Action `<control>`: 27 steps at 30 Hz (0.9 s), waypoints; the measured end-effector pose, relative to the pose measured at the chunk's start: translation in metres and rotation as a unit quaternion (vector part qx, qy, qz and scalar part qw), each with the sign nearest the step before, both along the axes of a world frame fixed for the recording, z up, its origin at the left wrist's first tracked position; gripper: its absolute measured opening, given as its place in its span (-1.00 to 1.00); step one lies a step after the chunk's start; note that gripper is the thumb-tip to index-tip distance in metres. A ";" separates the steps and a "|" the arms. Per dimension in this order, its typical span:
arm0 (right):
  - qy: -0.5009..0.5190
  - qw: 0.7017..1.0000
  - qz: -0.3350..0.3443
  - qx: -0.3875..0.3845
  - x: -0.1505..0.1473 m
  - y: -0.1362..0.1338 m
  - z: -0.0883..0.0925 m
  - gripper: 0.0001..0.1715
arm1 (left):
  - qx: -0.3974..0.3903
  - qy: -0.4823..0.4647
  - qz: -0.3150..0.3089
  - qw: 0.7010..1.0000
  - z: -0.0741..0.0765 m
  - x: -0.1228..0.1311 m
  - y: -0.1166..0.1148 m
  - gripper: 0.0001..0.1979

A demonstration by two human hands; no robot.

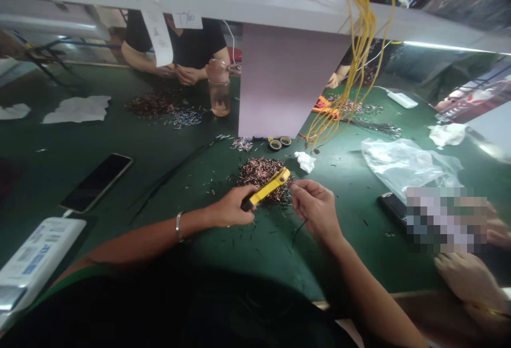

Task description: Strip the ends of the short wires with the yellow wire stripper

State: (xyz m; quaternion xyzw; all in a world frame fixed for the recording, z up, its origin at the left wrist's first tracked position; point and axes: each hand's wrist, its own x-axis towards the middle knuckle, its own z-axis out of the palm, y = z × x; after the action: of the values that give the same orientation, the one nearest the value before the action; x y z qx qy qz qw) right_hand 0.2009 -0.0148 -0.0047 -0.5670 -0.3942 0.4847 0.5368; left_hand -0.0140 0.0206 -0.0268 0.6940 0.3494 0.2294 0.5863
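Note:
My left hand point(235, 206) is wrapped round the handle of a yellow tool point(266, 187), whose head points up and to the right. Just right of that head, my right hand point(317, 205) pinches a thin black wire point(297, 229), and the wire's loose end hangs below the fingers. Under and behind the tool lies a heap of small copper-coloured pieces point(259, 170). The tool partly covers this heap. Whether the wire touches the tool's jaws is too small to tell.
A phone point(97, 183) and a white power strip point(40, 257) lie at left. Black wires point(167, 176), tape rolls point(274, 145) and crumpled tissue point(305, 162) surround the heap. Yellow wires point(361, 34) hang from the shelf point(223, 5). At right are a plastic bag point(407, 164) and another person's hand point(465, 276).

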 end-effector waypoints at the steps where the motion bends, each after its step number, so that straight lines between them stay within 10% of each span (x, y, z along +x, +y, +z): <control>1: -0.019 1.000 -0.008 0.011 0.001 0.000 0.000 -0.76 | -0.076 -0.038 -0.032 0.996 0.002 -0.001 0.001 -0.59; 11: -0.102 0.991 -0.023 0.080 0.003 -0.005 0.008 -0.85 | -0.351 -0.202 -0.151 0.902 0.007 -0.008 0.011 -0.44; 27: -0.079 0.995 0.029 0.060 -0.003 -0.006 0.013 -0.85 | -0.354 -0.222 -0.201 0.886 0.000 -0.008 0.011 -0.55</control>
State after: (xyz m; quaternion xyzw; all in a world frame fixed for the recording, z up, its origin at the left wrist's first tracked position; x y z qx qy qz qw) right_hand 0.1978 -0.0208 0.0086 -0.5589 -0.4798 0.4294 0.5225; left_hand -0.0218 0.0318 -0.0273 0.4265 0.1213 0.1160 0.8888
